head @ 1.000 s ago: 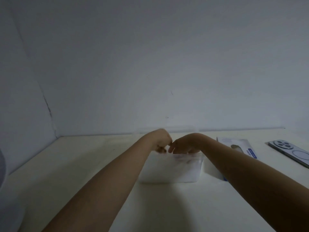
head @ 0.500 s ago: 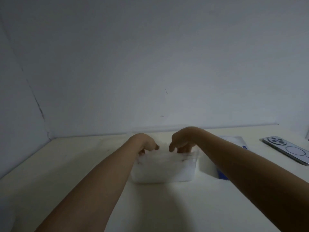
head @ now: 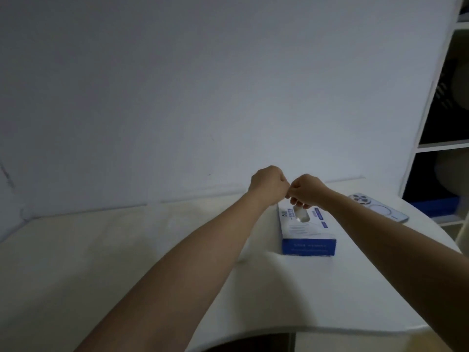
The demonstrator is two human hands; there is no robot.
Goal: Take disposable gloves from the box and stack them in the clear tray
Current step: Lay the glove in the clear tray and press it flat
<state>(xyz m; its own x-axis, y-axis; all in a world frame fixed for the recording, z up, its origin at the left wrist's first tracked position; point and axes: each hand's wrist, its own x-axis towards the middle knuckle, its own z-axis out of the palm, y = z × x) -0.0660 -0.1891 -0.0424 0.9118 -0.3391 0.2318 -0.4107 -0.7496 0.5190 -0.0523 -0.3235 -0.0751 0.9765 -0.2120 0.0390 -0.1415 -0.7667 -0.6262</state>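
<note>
On the worktop [head: 101,250] lies the box [head: 308,233], a glove [head: 300,215] poking from its opening. Just above the glove, left grip [head: 269,185] and right grip [head: 305,191] touch, fingers curled; whether they pinch anything cannot be told.
</note>
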